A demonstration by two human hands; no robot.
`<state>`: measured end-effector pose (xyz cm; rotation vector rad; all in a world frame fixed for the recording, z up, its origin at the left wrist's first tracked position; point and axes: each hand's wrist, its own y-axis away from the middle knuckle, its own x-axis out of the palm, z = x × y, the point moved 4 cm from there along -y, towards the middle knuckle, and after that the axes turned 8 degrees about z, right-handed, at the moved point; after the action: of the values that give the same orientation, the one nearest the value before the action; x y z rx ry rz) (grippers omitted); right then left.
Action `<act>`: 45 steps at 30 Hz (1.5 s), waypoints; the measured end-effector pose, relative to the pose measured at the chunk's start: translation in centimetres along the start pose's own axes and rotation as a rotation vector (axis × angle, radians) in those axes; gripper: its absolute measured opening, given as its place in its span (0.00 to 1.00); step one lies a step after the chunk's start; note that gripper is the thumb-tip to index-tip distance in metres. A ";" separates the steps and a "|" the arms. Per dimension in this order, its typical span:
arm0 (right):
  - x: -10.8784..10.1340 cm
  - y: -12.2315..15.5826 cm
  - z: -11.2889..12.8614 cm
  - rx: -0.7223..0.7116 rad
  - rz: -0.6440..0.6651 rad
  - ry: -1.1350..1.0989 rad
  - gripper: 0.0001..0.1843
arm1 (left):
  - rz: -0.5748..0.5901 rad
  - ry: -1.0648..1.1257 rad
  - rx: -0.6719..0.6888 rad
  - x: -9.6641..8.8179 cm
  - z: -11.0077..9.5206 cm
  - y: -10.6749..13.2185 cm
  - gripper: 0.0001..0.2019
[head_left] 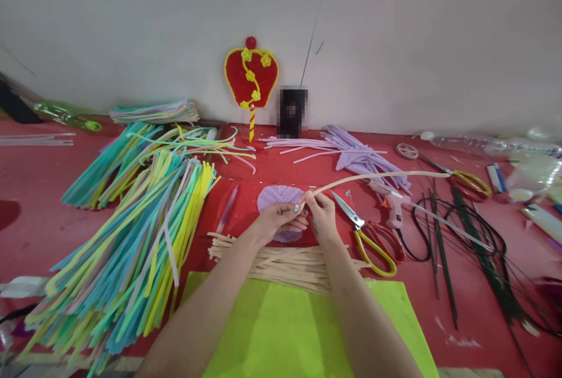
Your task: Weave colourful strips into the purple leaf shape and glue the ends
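Note:
Both hands meet above the middle of the table, at one end of a long beige pipe cleaner [373, 177]. My left hand [280, 221] pinches its tip, and my right hand [319, 212] grips it just beside that. From there the stem arcs away to the right, over the scissors and the glue gun. Beneath my hands lies a purple rounded piece [274, 195] made of pipe cleaners side by side, partly hidden by the fingers. A bundle of beige pipe cleaners [285, 267] lies under my wrists, on a lime-green sheet [281, 325].
Coloured pipe cleaners [132, 249] heap up on the left; purple ones [364, 155] lie behind. Yellow-and-red-handled scissors [351, 214], a glue gun [395, 205] and dark cables and sticks [443, 261] sit at right. A red fan-shaped decoration [259, 79] stands against the wall.

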<state>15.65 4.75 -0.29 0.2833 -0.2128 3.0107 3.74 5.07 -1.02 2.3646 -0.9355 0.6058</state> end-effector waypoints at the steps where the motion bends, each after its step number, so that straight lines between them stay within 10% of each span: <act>1: 0.0 0.0 0.0 0.002 0.000 -0.008 0.16 | -0.010 -0.001 -0.001 -0.1 0.1 -0.1 0.20; 37: -0.1 0.1 0.4 0.042 -0.085 0.073 0.19 | 0.017 -0.066 0.091 0.4 -0.2 -0.3 0.22; 45: -0.6 0.1 0.7 -0.017 -0.090 0.247 0.19 | -0.221 -0.365 0.307 0.0 -1.0 0.0 0.13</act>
<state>16.33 4.51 0.23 -0.0786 -0.1961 2.9163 3.50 5.71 -0.22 2.8718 -0.7515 0.2467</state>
